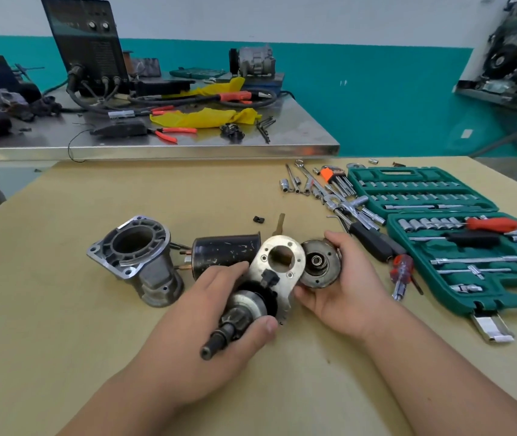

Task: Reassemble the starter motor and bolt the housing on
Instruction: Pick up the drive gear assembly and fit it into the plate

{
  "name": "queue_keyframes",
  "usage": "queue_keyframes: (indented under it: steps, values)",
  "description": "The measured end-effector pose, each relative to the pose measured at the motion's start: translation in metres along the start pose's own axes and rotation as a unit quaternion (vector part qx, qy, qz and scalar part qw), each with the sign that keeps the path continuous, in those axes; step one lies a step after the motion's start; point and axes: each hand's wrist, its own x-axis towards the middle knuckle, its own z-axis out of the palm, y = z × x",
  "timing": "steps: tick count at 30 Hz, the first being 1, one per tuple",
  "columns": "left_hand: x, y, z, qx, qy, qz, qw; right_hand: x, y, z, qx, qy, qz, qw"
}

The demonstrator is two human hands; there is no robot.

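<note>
— Holding the shaft (235, 325) in the left hand (206, 313), its grip is wrapped round the shaft body, stub end pointing near-left, plate (277, 265) end far-right. See that?

— Yes. And the right hand (342, 287) pinches the round cap (320, 264), bearing face turned toward the plate, cap just beside the plate's right edge.

— So the cap lies right of the plate's big hole, nearly touching.

— I judge the coming move turns on lining the cap's centre with the shaft's long axis; the right hand is nearer.

— Farther out on the counter (93, 325)?

— The black can (225, 250) lies on its side behind the left hand, and the housing (139, 259) stands left of it, mouth up, not bolted yet.
</note>
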Motion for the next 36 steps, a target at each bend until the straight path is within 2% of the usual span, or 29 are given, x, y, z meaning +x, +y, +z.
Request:
queue_keyframes:
  steps: [4, 12, 16, 21, 27, 32, 36]
  values:
    - [-0.001, 0.007, 0.005, 0.005, -0.013, -0.001, 1.000, 0.003, 0.006, 0.005, -0.052, -0.009, -0.003, 0.999]
    - [-0.005, 0.014, 0.012, -0.008, 0.002, -0.014, 1.000, 0.006, 0.006, 0.000, -0.109, -0.031, -0.122, 0.986]
    - [-0.009, 0.018, 0.018, -0.006, -0.005, -0.015, 1.000, 0.001, 0.002, 0.000, -0.115, -0.078, -0.113, 0.984]
    - [-0.009, 0.018, 0.020, -0.019, -0.007, -0.023, 1.000, 0.002, 0.002, -0.005, -0.139, -0.133, -0.147, 0.970]
    - [-0.009, 0.017, 0.020, -0.029, -0.010, -0.019, 0.999, 0.005, 0.009, -0.004, -0.128, -0.115, -0.181, 0.968]
    - [-0.010, 0.015, 0.018, -0.018, -0.015, -0.012, 1.000, 0.003, 0.010, -0.003, -0.044, -0.111, -0.129, 0.985]
    - [-0.010, 0.017, 0.016, 0.005, -0.027, 0.004, 1.000, 0.002, 0.010, -0.003, -0.083, -0.082, -0.134, 0.984]
